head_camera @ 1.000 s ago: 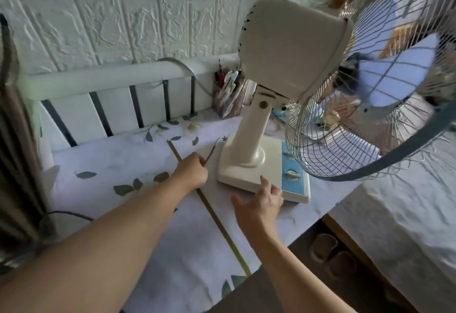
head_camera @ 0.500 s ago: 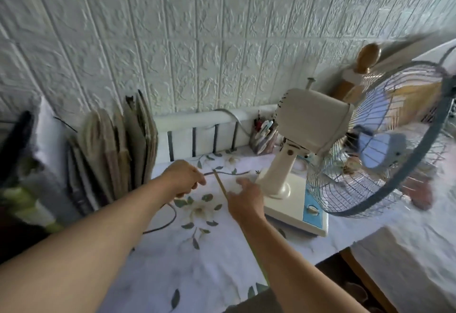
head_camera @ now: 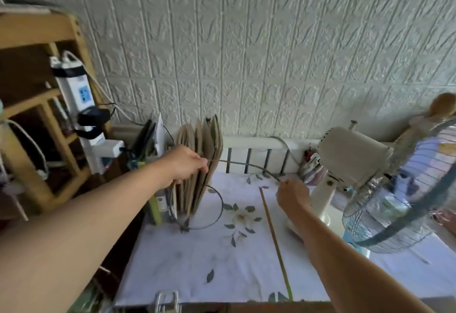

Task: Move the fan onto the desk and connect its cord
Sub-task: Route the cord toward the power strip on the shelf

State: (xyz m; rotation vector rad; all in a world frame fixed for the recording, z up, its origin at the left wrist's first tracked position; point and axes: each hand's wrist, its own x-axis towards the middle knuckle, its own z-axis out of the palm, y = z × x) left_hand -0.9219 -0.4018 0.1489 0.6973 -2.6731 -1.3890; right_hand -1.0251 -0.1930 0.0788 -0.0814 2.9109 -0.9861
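Fan (head_camera: 355, 162): stood on the desk (head_camera: 197, 263) at 3 o'clock, stem upright, wire cage tilted toward the lower right, motor housing turned back toward the wall.
Cord (head_camera: 249, 166): stretched roughly level from 9 to 3 o'clock between both hands, sagging slightly toward the right; slack beyond it curled in one loop on the cloth, at the foot of the folders.
Left hand (head_camera: 186, 164): closed, pinched the cord in front of the upright cardboard folders (head_camera: 199, 172).
Right hand (head_camera: 292, 195): fingertips closed on the cord just beside the fan's stem.
Power strip (head_camera: 79, 105): hung upright on the wooden shelf (head_camera: 37, 31) at 9 o'clock, beyond the desk's left edge; one black adapter plugged in.
Open room: bare cloth at the middle and near edge, crossed by one thin stick (head_camera: 274, 241) running from 12 to 6 o'clock.
Count: one fan, one cord, one power strip, two hands.
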